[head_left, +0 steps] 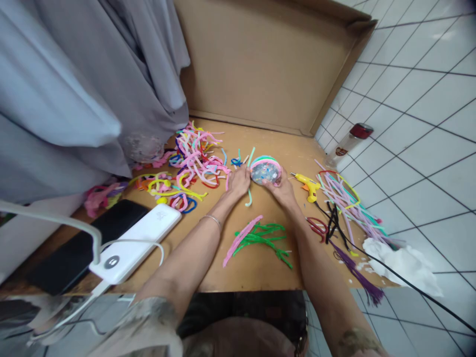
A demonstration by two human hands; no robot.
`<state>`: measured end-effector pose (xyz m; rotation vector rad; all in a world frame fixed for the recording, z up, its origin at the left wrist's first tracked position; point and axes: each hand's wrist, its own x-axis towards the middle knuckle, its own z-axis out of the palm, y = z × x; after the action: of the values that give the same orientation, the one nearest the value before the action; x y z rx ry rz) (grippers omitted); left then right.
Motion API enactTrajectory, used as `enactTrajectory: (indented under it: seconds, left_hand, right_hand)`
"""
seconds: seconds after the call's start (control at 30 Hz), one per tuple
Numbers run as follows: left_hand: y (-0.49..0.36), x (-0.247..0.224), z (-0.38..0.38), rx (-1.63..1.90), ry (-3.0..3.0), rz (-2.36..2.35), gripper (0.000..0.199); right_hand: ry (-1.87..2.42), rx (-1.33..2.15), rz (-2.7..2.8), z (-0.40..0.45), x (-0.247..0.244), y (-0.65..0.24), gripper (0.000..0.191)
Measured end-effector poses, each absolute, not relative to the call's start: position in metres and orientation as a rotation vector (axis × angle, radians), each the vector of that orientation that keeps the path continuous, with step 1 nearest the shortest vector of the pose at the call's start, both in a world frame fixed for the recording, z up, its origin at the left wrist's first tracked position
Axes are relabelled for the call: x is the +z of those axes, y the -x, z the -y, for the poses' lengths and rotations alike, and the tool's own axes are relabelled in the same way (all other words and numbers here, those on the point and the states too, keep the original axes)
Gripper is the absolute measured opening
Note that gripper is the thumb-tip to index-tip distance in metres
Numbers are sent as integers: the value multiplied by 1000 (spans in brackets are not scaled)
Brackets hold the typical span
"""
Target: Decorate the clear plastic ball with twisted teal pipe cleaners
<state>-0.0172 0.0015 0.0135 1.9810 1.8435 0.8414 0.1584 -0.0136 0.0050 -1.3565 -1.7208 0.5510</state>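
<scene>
My right hand [281,189] grips the right side of a round, see-through piece [265,173]. Pink and teal fuzzy pipe cleaners line its upper rim, and coloured specks show in its middle. At its left edge, my left hand [239,182] is closed on a pale green pipe cleaner [249,197], whose ends stick out above and below the fingers. Whether the left fingers also touch the round piece, I cannot tell. Green pipe cleaners [264,239] and a pink one [242,240] lie on the table between my forearms.
Left of my hands is a heap of mixed pipe cleaners [197,153]. A white power bank [137,243] with a cable rests beside a black phone [92,243]. To the right are a yellow glue gun [308,187], red-handled scissors [318,228], lilac pipe cleaners [344,203] and a bottle [347,146].
</scene>
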Motion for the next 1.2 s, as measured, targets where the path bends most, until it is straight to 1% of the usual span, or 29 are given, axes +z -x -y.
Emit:
enactTrajectory:
  seconds: [0.2,0.43,0.7,0.97,1.2]
  left_hand:
    - [16,19,3,751,-2001,-1895,37]
    - [16,20,4,748,-2005,-1900,38]
    - [16,10,-1,932,-1955,-1828,36]
    - [16,5,-4,989,-1929,-1776,41]
    - [15,5,-6,965,-1893,-1818,35]
  right_hand:
    - [1147,798,1513,12,4,-148,71]
    - [1095,874,1402,11,3,-146,73]
    - [1178,846,1428,11,6,-149,70]
    - [1143,865,1437,9,9,-154,85]
    - [1158,844,1462,11,14,-157,89]
